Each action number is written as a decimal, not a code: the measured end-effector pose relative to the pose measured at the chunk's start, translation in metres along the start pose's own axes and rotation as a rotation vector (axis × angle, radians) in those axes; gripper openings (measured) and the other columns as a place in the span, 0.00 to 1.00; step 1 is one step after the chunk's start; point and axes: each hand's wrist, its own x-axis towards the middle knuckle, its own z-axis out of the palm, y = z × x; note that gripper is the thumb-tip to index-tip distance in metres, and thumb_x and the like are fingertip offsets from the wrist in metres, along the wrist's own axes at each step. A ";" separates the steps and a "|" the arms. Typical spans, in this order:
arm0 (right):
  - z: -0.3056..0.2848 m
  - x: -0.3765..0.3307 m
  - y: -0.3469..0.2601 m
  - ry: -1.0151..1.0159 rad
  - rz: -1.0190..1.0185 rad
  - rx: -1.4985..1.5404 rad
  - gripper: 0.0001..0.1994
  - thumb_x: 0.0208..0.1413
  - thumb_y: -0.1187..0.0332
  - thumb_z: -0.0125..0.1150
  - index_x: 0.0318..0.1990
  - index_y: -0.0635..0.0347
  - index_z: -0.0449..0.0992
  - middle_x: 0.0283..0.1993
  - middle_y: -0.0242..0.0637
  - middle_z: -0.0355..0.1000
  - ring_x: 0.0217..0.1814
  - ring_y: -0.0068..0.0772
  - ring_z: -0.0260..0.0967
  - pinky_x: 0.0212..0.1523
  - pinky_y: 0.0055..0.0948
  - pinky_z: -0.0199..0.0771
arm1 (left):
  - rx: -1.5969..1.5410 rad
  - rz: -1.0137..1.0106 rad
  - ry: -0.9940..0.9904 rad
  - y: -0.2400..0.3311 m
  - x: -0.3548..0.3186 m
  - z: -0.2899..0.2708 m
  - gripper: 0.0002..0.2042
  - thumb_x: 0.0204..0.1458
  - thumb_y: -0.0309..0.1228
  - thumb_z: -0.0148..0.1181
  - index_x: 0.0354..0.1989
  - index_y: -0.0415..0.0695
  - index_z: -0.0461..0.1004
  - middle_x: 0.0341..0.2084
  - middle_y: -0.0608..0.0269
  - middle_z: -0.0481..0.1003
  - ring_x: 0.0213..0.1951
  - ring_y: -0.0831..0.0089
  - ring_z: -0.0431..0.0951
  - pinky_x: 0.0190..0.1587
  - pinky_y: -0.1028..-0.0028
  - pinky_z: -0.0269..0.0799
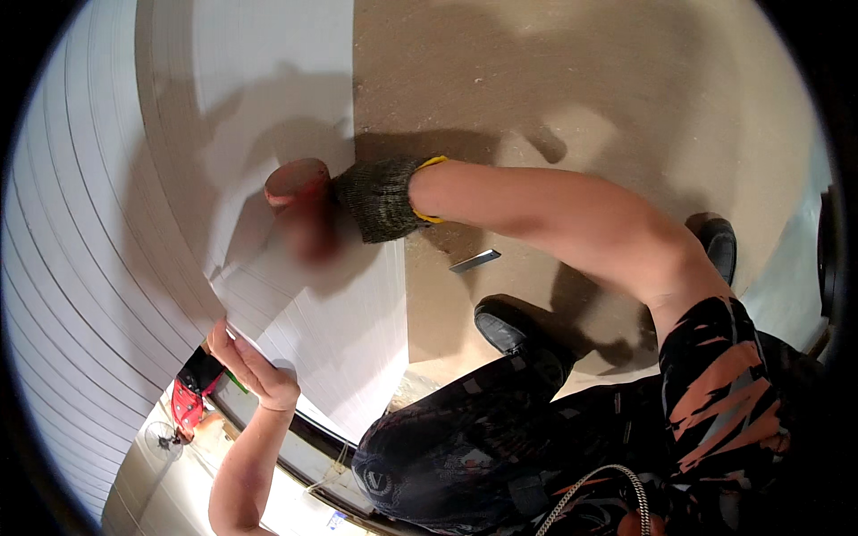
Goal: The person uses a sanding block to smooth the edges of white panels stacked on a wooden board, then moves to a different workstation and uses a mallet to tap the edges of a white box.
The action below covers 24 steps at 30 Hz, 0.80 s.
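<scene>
My left hand point(255, 368) is bare, its fingers stretched out and resting at the edge of a white panel point(277, 308). My right hand point(313, 210) reaches across to the left in a dark grey knitted glove point(380, 198) with a yellow cuff. The front of that hand is a reddish blur. A rounded reddish shape point(297, 181) shows there; whether it is the glove's coated part or a held thing cannot be made out. That hand is over the white panelling, and its fingers are too smeared to read.
Ribbed white boards point(71, 268) curve along the left. On the brown floor point(572, 89) lies a small flat dark object point(475, 261) near my black shoe point(505, 323). At lower left are a red item point(186, 409) and a fan point(162, 439). A patterned cord point(617, 471) loops in front of my body.
</scene>
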 end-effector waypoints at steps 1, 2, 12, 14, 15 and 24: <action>-0.001 -0.001 0.002 -0.014 0.008 -0.010 0.08 0.48 0.61 0.55 0.29 0.53 0.78 0.36 0.35 0.74 0.40 0.33 0.70 0.45 0.31 0.69 | -0.025 0.001 0.022 0.000 0.000 0.002 0.18 0.63 0.31 0.35 0.57 0.34 0.60 0.50 0.53 0.62 0.53 0.65 0.60 0.60 0.67 0.50; -0.002 -0.001 0.004 -0.022 0.010 -0.010 0.08 0.48 0.61 0.55 0.29 0.53 0.78 0.36 0.35 0.74 0.40 0.33 0.70 0.45 0.31 0.69 | -0.078 -0.002 0.033 0.000 -0.001 0.001 0.18 0.63 0.31 0.35 0.57 0.34 0.60 0.49 0.54 0.62 0.52 0.65 0.60 0.59 0.68 0.50; -0.002 -0.011 0.020 -0.163 0.068 -0.040 0.09 0.50 0.61 0.54 0.31 0.52 0.78 0.38 0.35 0.74 0.42 0.32 0.71 0.47 0.31 0.69 | -0.117 -0.040 0.016 0.000 0.000 0.001 0.18 0.64 0.30 0.33 0.59 0.36 0.59 0.50 0.56 0.60 0.52 0.69 0.60 0.59 0.70 0.52; -0.003 -0.011 0.026 -0.166 0.073 -0.040 0.09 0.50 0.61 0.54 0.31 0.52 0.78 0.38 0.35 0.74 0.42 0.32 0.71 0.47 0.31 0.69 | -0.186 -0.073 0.020 0.002 -0.001 0.002 0.18 0.64 0.31 0.33 0.59 0.36 0.58 0.50 0.55 0.60 0.52 0.68 0.61 0.59 0.69 0.53; -0.003 -0.011 0.027 -0.158 0.070 -0.040 0.09 0.51 0.61 0.54 0.31 0.52 0.78 0.39 0.35 0.74 0.42 0.32 0.71 0.47 0.31 0.69 | -0.170 -0.071 0.014 0.003 -0.001 0.002 0.18 0.64 0.31 0.33 0.59 0.36 0.58 0.51 0.55 0.61 0.52 0.68 0.61 0.59 0.69 0.53; 0.000 -0.007 0.024 -0.089 0.048 -0.032 0.10 0.52 0.60 0.53 0.32 0.52 0.78 0.40 0.35 0.75 0.44 0.31 0.71 0.49 0.30 0.69 | -0.136 -0.040 -0.012 -0.004 -0.006 -0.002 0.20 0.66 0.33 0.32 0.63 0.38 0.57 0.61 0.54 0.57 0.60 0.66 0.59 0.64 0.67 0.49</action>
